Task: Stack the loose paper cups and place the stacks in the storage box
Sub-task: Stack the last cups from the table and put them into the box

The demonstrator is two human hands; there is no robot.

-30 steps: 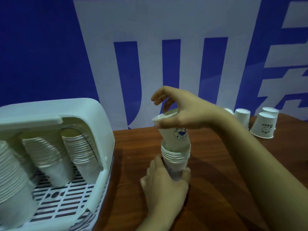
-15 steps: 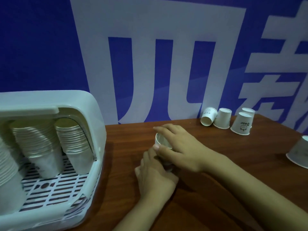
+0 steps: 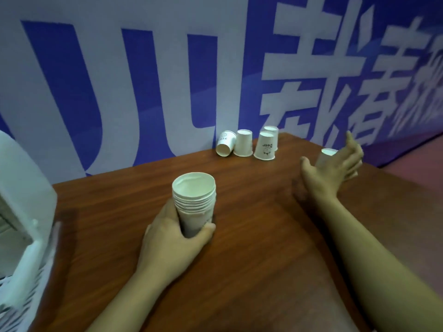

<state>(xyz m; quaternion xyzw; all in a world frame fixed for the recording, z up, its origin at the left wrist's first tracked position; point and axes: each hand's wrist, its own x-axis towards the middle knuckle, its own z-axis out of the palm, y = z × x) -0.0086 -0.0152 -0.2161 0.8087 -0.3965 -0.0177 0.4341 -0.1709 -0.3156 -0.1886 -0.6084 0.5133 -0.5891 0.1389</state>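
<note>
Gripping the cup stack [image 3: 195, 202] mid-table, left hand [image 3: 172, 243], right hand [image 3: 335, 164] spread, perhaps touching edge cup [image 3: 326, 156]

Matt white paper cup stack [image 3: 194, 200]; glossy wood-grain table [image 3: 251, 248].

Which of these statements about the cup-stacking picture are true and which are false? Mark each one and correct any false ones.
1. The left hand grips the cup stack near its base. True.
2. The stack stands mouth-up on the wooden table. True.
3. The right hand presses down on top of the stack. False: it reaches with spread fingers toward a lone upside-down cup at the right.
4. All four cups by the wall are upright. False: three stand upside down and one lies on its side.
5. The white storage box sits at the left edge of the view. True.
</note>
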